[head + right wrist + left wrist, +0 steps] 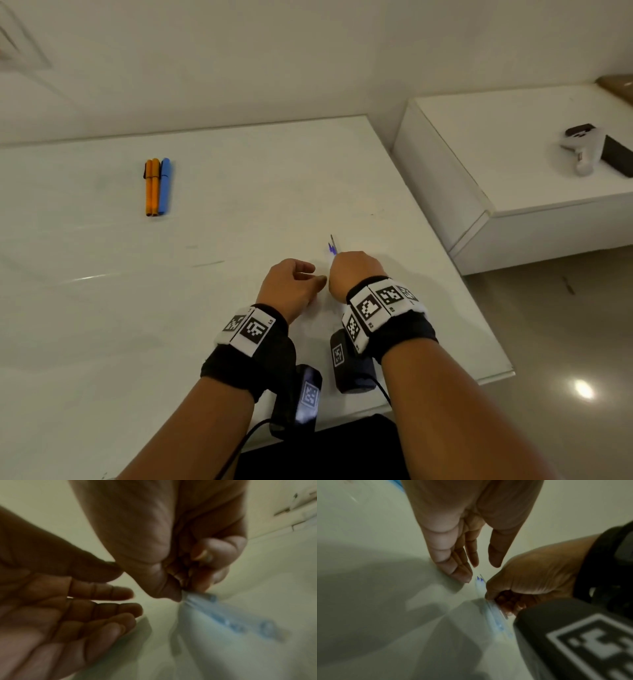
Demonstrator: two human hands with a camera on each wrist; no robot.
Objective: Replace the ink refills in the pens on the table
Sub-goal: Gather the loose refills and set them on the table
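Note:
Two orange pens [151,186] and a blue pen [165,185] lie side by side, capped, at the far left of the white table [239,192]. Near the table's middle front, my right hand [352,270] grips a bundle of thin clear refills [331,247] with blue tips pointing away from me. The refills [480,585] pass through the fist, and a clear, blue-printed sleeve [214,609] trails from it, blurred. My left hand [308,274] hovers just left of the right hand, fingers [462,573] straight and holding nothing, their tips close to the refill tips.
The table's right edge [462,291] runs close to my right arm, with floor beyond. A low white unit [513,154] stands at the right, carrying a white handheld device [582,147] and a black box [616,157]. A wall rises behind the table.

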